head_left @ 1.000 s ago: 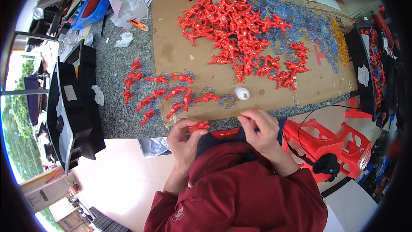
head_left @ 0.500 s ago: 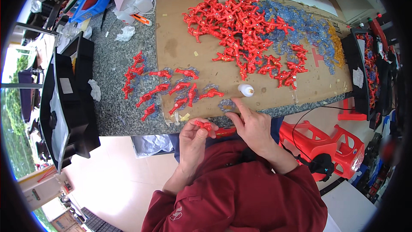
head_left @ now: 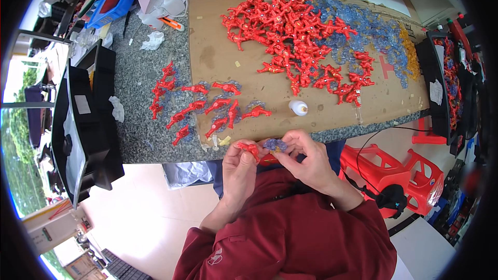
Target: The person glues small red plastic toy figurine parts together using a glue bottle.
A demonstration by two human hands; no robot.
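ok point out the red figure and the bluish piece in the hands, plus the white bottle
held red figure point(head_left: 249, 148): head view, on its exposed red body
held bluish piece point(head_left: 273, 144): head view, on its translucent bluish part
white bottle point(head_left: 296, 107): head view, on its white side

Straight ahead of my right hand point(head_left: 310, 163), the white bottle point(head_left: 298, 108) blocks the way, but bare cardboard point(head_left: 332, 118) opens to its right. Past it, the red heap point(head_left: 290, 36) walls me off. Ahead of my left hand point(head_left: 239, 170), laid-out figures point(head_left: 218, 105) bar a low sweep; a lane runs between them and the heap. Far right, a black bin point(head_left: 431, 67) seems to close the edge, bent as my view is.
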